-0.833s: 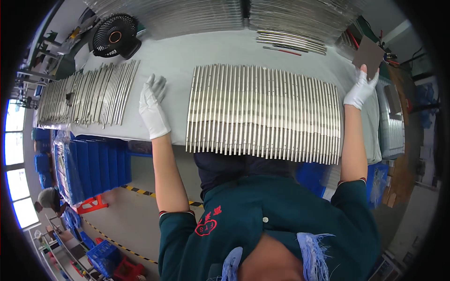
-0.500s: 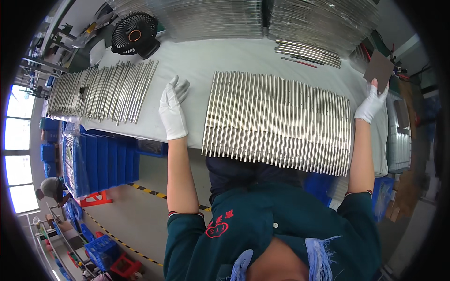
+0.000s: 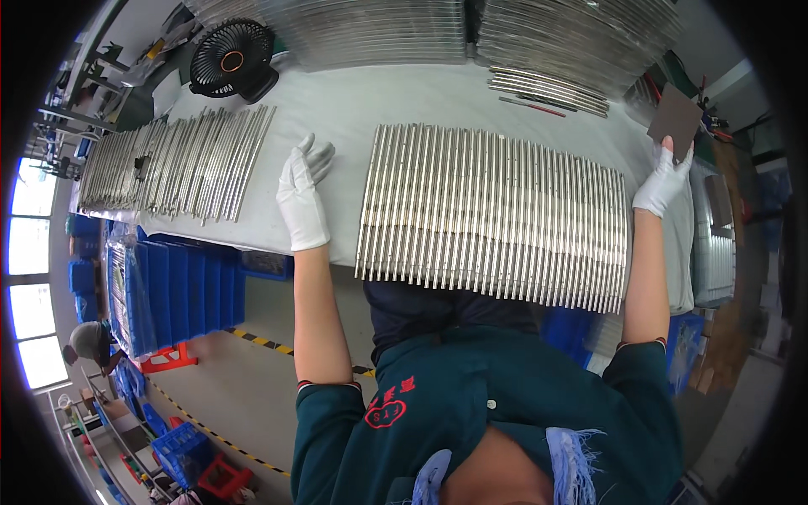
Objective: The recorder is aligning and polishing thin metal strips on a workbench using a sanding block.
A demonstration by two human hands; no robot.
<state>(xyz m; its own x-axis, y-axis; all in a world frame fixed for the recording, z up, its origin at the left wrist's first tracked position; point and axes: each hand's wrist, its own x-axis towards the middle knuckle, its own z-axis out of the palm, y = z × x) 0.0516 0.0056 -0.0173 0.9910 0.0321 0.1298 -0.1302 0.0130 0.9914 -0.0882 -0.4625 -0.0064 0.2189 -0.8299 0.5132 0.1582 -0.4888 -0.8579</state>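
A: Position of the row of metal rods (image 3: 492, 219)?
B: Centre of frame, a little right. Rods side by side, upright in the view, lower ends showing past the near edge of the table (image 3: 370, 93). The row lies between the two hands.
A: Left hand (image 3: 304, 195)?
B: White glove, left of centre. Fingers loosely spread, nothing in them. A strip of pale cloth (image 3: 343, 202) shows between it and the row. Whether it touches the cloth, cannot tell.
A: Right hand (image 3: 663, 183)?
B: Gloved too, right side of frame, just beyond the row's right end. It grips a brown sheet (image 3: 676, 120) by its lower part, thumb on the visible face. Sheet is clear of the rods, upper right.
A: Other rods?
B: A looser batch of rods (image 3: 181, 164) at left of frame, well apart from the row; left hand sits between the two. A few loose rods (image 3: 547, 88), upper right, above the row.
A: Upper left?
B: Black fan (image 3: 231, 61), on the table.
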